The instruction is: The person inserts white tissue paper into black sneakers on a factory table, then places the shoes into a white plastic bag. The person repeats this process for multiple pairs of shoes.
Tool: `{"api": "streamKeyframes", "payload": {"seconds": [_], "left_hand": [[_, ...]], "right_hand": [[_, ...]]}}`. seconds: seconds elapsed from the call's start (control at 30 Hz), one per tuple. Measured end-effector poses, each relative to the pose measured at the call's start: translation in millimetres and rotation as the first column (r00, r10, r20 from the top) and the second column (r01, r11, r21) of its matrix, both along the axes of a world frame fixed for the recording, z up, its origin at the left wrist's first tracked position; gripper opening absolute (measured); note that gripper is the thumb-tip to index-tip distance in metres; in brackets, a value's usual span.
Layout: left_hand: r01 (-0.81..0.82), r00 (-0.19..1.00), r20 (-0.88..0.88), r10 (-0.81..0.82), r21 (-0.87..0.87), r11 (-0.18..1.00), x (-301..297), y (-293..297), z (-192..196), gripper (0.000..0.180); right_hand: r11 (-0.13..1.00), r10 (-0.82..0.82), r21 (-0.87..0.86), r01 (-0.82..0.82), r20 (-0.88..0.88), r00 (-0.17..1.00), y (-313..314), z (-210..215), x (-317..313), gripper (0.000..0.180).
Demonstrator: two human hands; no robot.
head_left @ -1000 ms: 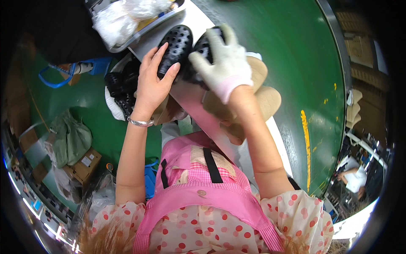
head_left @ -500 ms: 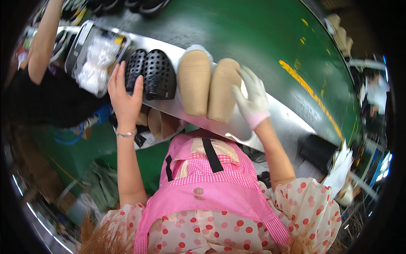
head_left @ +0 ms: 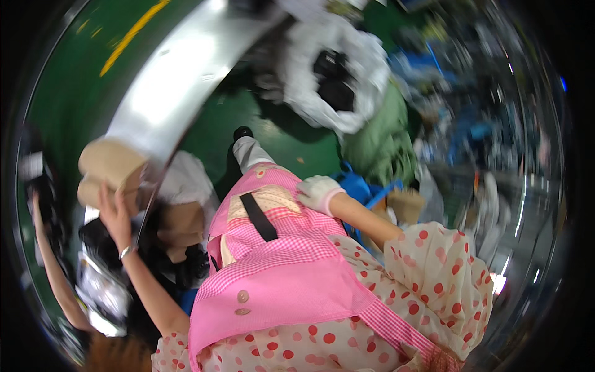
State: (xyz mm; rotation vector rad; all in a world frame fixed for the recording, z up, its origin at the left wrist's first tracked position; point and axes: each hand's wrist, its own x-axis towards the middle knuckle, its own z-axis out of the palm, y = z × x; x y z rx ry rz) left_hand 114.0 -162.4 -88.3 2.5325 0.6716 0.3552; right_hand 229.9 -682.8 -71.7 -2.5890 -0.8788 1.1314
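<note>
Two tan, rounded, elongated pieces (head_left: 111, 164) lie side by side on the metal bench at the left; what they are I cannot tell. My left hand (head_left: 115, 218), bare with a bracelet at the wrist, is up against the nearer one, fingers stretched and spread. A blurred black shape (head_left: 94, 235), probably the holed clogs, lies beside that hand. My right hand (head_left: 319, 192), in a whitish glove, lies against the side of my pink apron (head_left: 266, 229), fingers loosely extended with nothing seen in them.
The shiny metal bench (head_left: 167, 68) runs away to the upper middle. A white bag (head_left: 297, 62) with black things in it stands on the floor ahead, beside green cloth (head_left: 387, 139). A tray with clear plastic (head_left: 102, 291) and another person's arm (head_left: 52, 273) are at lower left.
My view has swung to the right, so the bench now lies at the left. My right hand has left the tan pieces and come to my apron. My left hand has moved from the clogs to the tan pieces.
</note>
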Motion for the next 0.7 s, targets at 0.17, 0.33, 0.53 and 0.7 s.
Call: {"api": "streamKeyframes", "payload": {"seconds": [0.17, 0.33, 0.53, 0.7], "left_hand": [[0.031, 0.984, -0.168, -0.051, -0.12, 0.992, 13, 102, -39, 0.056], [-0.078, 0.976, -0.204, 0.073, -0.018, 0.997, 1, 148, -80, 0.056], [0.152, 0.983, -0.158, -0.091, 0.433, 0.889, 91, -31, -83, 0.051], [0.661, 0.584, -0.44, -0.682, -0.228, 0.714, 236, -208, -109, 0.043]], "right_hand": [[0.942, -0.331, 0.008, 0.335, -0.143, 0.933, -19, -42, -57, 0.035], [0.844, -0.532, -0.138, 0.518, -0.097, 0.841, -71, -48, -77, 0.035], [0.5, -0.866, -0.068, 0.863, -0.035, 0.499, -177, -19, -146, 0.032], [-0.068, -0.991, -0.067, 0.995, 0.117, -0.059, -230, -16, -153, 0.04]]}}
